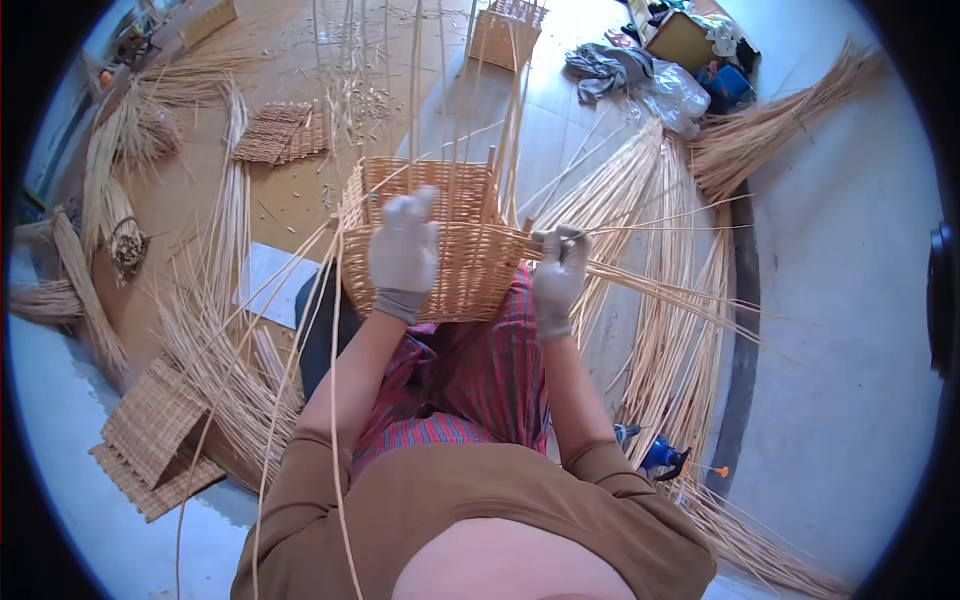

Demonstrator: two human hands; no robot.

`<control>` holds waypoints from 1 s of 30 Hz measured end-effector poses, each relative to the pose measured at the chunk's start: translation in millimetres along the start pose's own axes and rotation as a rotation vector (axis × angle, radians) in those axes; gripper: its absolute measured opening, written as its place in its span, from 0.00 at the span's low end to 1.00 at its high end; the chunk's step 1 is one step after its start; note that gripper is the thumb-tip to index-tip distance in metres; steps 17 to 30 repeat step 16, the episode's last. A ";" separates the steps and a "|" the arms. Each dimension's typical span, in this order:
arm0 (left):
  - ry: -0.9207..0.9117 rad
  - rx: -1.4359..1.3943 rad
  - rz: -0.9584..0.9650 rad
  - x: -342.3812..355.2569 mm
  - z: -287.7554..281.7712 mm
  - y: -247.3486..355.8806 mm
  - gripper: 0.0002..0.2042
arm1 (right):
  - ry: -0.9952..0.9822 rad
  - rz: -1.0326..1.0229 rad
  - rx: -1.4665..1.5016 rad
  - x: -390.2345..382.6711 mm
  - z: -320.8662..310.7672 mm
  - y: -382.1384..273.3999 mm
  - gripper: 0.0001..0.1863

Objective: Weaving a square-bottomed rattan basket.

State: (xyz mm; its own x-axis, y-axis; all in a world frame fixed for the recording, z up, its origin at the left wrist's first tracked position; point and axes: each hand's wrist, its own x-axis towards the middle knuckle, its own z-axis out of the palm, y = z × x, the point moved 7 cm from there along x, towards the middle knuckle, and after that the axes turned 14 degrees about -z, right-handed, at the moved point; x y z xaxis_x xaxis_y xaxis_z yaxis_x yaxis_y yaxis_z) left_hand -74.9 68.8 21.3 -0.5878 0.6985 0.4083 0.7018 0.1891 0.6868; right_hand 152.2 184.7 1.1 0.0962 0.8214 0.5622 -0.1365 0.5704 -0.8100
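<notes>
A half-woven wicker basket (470, 265) rests on my lap, its long upright strands reaching away from me. My left hand (404, 250), in a pale glove, lies over the front wall with its fingertips just above the woven edge. Those fingers look curled together and are slightly blurred; what they hold, if anything, is hidden. At the basket's right corner, beside a short wooden peg (528, 225), my gloved right hand (560, 275) is closed around several wicker strands (650, 288). Their loose ends trail off to the right.
Loose wicker bundles (680, 350) spread along the right, and more strands (225, 350) lie left of me. Woven panels (155, 425) sit at lower left; others (285, 133) lie farther off. Another basket (507, 38) stands ahead. A blue bottle (660, 455) is near my right elbow.
</notes>
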 end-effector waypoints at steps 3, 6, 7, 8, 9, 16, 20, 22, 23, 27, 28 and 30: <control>-0.330 0.192 0.154 -40.3 57.7 37.2 0.34 | -0.252 -0.267 -0.515 0.9 -14.2 -13.6 0.09; -0.468 0.410 0.029 -34.7 91.0 46.6 0.38 | -0.465 -0.500 -0.786 72.8 31.8 5.3 0.15; -0.478 0.433 0.065 -34.3 92.1 45.2 0.39 | -0.215 -0.107 -0.207 82.0 10.6 24.2 0.17; -0.485 0.453 0.094 -32.8 94.3 43.7 0.39 | 0.038 0.229 0.383 83.7 -0.1 45.5 0.20; -0.485 0.472 0.089 -31.2 96.3 40.3 0.40 | 0.058 0.084 0.424 86.2 -23.4 30.0 0.21; -0.383 0.349 0.153 -58.3 79.7 45.2 0.45 | -0.395 -0.118 0.002 -26.3 1.4 -43.3 0.23; -0.383 0.349 0.153 -58.3 79.7 45.2 0.45 | -0.395 -0.118 0.002 -26.3 1.4 -43.3 0.23; -0.383 0.349 0.153 -58.3 79.7 45.2 0.45 | -0.395 -0.118 0.002 -26.3 1.4 -43.3 0.23; -0.383 0.349 0.153 -58.3 79.7 45.2 0.45 | -0.395 -0.118 0.002 -26.3 1.4 -43.3 0.23; -0.383 0.349 0.153 -58.3 79.7 45.2 0.45 | -0.395 -0.118 0.002 -26.3 1.4 -43.3 0.23; -0.383 0.349 0.153 -58.3 79.7 45.2 0.45 | -0.395 -0.118 0.002 -26.3 1.4 -43.3 0.23; -0.383 0.349 0.153 -58.3 79.7 45.2 0.45 | -0.395 -0.118 0.002 -26.3 1.4 -43.3 0.23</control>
